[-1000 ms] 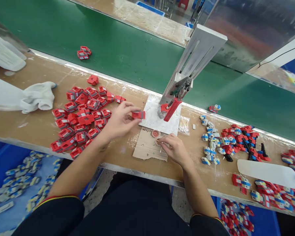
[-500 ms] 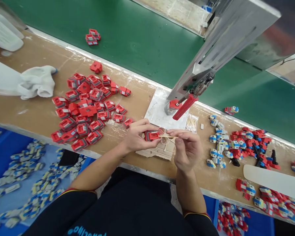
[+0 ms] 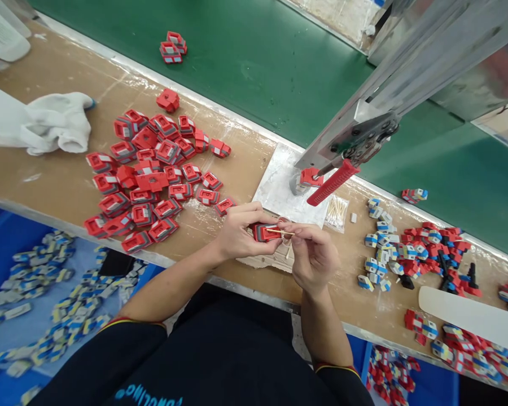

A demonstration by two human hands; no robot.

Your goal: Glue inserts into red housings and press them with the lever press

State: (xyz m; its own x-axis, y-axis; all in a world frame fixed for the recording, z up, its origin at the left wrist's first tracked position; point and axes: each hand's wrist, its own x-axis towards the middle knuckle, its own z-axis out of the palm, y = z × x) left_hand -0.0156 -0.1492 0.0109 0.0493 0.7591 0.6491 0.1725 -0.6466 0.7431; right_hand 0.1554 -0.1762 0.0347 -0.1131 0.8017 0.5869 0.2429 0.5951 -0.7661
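My left hand [image 3: 242, 232] is closed round a red and grey plastic toy part [image 3: 263, 232], its hollow side facing up. Between the thumb and fingers of my right hand [image 3: 315, 254] is a thin cotton swab [image 3: 280, 231], whose tip reaches into the hollow of the part. Just behind the fingers sits a small clear cup [image 3: 284, 221], partly hidden by them. Under both hands lies a piece of cardboard [image 3: 265, 261] with another swab on it. Many similar red parts [image 3: 152, 181] are heaped to the left.
A toggle clamp with a red handle [image 3: 333, 183] stands on a white plate [image 3: 275, 180] behind my hands. Beside it lies a bag of cotton swabs [image 3: 336, 213]. Red, white and blue parts [image 3: 410, 248] cover the right. A white glove [image 3: 61, 124] is at left; a green conveyor belt [image 3: 254, 73] runs behind.
My right hand has moved left, bringing the swab's tip from the edge of the red part further over its hollow. My left hand still holds the part. The camera view has shifted slightly.
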